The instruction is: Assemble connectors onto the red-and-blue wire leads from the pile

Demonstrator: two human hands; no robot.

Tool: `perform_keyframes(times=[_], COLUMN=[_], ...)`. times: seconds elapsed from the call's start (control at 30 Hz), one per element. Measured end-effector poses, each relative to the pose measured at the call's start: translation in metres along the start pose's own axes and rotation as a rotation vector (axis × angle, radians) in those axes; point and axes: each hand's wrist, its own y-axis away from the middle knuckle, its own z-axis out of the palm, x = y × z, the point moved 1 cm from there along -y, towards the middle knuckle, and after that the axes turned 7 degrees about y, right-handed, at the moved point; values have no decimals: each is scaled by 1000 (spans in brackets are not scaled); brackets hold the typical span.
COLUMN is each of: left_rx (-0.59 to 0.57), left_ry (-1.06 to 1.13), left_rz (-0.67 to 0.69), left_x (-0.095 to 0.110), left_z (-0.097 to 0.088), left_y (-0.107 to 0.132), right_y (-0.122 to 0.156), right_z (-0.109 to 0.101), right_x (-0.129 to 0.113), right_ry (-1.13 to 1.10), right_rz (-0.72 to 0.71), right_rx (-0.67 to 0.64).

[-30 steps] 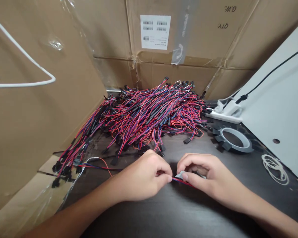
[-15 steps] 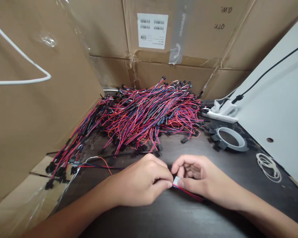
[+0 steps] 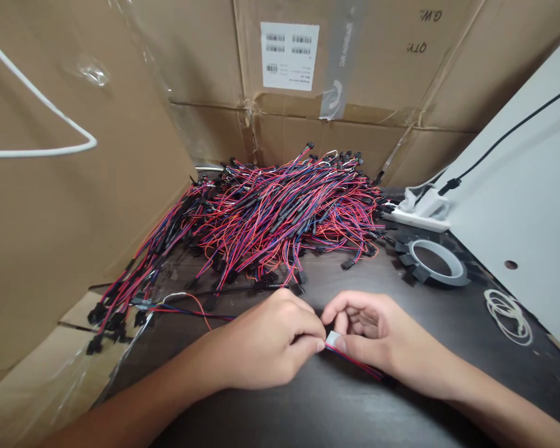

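Observation:
My left hand (image 3: 273,342) is closed in a pinch on a wire cable with red and blue wires. Part of this cable (image 3: 191,313) runs out to the left, with a white and an orange wire looping off it. The red and blue wires (image 3: 354,361) come out again beyond my left fingertips and pass under my right hand (image 3: 371,330). Its thumb presses on a small pale grey piece (image 3: 333,338), perhaps tape, lying against the wires. The curled right fingers stand above the thumb, and the two hands almost touch.
Behind my hands lies a big heap of wire cables (image 3: 289,211) with black connectors. A tape roll (image 3: 436,262) with dark strips round its rim sits on the right, near a coil of thin cord (image 3: 508,317) and a power strip (image 3: 417,219). Cardboard boxes (image 3: 205,50) enclose the back and left.
The view has shifted very slightly. Both hands keep the same hold on the cable and the pale grey piece, with hardly any movement.

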Motion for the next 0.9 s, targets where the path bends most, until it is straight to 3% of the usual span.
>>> perform_keyframes(times=[0.57,0.9], left_rx=[5,33], left_ry=[26,33], left_rz=[-79,56], left_x=[-4,10], left_z=[1,-2], left_y=[0,3], right_y=[0,-5], right_z=[2,-3], right_x=[0,5], right_ry=[40,-131], right_rz=[-40,68], right_rx=[12,131])
